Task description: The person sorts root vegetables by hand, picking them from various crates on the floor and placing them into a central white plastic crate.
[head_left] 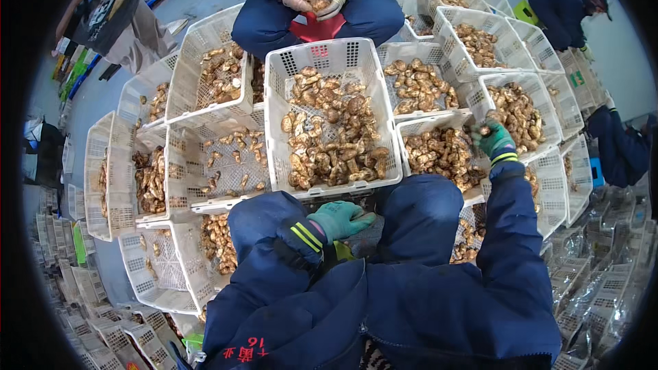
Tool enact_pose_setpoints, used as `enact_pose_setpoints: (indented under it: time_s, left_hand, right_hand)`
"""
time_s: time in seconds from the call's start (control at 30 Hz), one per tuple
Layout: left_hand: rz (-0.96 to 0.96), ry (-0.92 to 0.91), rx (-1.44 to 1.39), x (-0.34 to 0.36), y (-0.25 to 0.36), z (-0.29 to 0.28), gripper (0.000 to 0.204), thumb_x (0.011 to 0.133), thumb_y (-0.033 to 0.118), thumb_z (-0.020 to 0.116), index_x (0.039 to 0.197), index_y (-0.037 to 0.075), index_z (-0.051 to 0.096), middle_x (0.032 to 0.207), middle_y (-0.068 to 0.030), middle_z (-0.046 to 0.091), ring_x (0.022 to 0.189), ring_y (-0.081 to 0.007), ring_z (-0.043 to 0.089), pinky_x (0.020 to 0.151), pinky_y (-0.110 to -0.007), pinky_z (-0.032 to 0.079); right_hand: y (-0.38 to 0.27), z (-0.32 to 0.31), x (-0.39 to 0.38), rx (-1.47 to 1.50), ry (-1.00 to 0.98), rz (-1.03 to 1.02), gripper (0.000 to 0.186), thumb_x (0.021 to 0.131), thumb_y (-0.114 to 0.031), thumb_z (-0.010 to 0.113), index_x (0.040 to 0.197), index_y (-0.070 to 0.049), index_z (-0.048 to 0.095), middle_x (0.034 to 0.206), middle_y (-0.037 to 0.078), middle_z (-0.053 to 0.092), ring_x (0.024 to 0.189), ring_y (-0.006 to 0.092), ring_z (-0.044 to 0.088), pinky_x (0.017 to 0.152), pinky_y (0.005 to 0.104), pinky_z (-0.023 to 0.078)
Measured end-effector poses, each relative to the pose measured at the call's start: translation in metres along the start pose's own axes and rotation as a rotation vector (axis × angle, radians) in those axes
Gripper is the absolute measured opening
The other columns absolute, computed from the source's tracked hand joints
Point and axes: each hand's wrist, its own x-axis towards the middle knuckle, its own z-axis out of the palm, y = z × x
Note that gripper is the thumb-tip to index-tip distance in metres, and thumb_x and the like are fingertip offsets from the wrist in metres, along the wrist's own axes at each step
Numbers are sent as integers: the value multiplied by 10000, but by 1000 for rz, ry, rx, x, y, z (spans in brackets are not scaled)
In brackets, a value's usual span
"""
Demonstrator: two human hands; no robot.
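Both my hands wear green gloves. My right hand [495, 140] reaches out to the right, its fingers closed on a brown mushroom [485, 131]. It is over the border between a crate heaped with mushrooms [444, 154] and a higher white crate [548, 113] with more of them. My left hand [343, 221] rests above my lap between my knees, fingers stretched out, and no object shows in it. Directly in front of me, a large white plastic crate [394, 157] holds a broad pile of mushrooms [332, 130].
White crates with mushrooms surround me; a sparsely filled crate [184, 164] stands at the left. Across from me sits a person in dark blue, gloved hands [315, 1] around a mushroom. Other people are at the upper left and right. Stacked crates [596, 301] line the lower right.
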Motion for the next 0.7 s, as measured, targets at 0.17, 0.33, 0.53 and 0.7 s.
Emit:
enact_pose_setpoints:
  time_s: [0.17, 0.33, 0.53, 0.7]
  left_hand:
    - [74, 108, 66, 8, -4, 7, 438, 829, 482, 521, 873, 65, 650, 792, -131, 620, 767, -294, 588, 684, -374, 452]
    - [-1, 53, 78, 8, -1, 3, 436, 833, 479, 515, 844, 59, 632, 791, -136, 614, 764, -298, 581, 661, -384, 430]
    - [-14, 32, 69, 12, -12, 9, 458, 839, 480, 513, 980, 58, 619, 867, -125, 628, 841, -282, 590, 740, -356, 440]
    - [-12, 6, 84, 17, -5, 7, 451, 834, 482, 517, 967, 64, 623, 853, -126, 625, 815, -281, 587, 718, -363, 440]
  right_hand:
    - [-52, -41, 36, -905, -265, -524, 168, 832, -128, 525, 977, -45, 533, 915, 129, 581, 821, 278, 599, 665, 392, 502]
    - [7, 21, 6, -490, -388, 95, 293, 838, -261, 539, 1078, -94, 524, 929, 142, 614, 817, 300, 619, 660, 375, 506]
    - [49, -4, 5, -297, -222, 244, 416, 844, -285, 540, 1202, -101, 432, 1044, 225, 593, 820, 403, 603, 637, 442, 504]
    - [9, -35, 5, -368, -105, -39, 328, 832, -281, 527, 1068, -55, 494, 924, 209, 623, 692, 333, 620, 542, 403, 512]
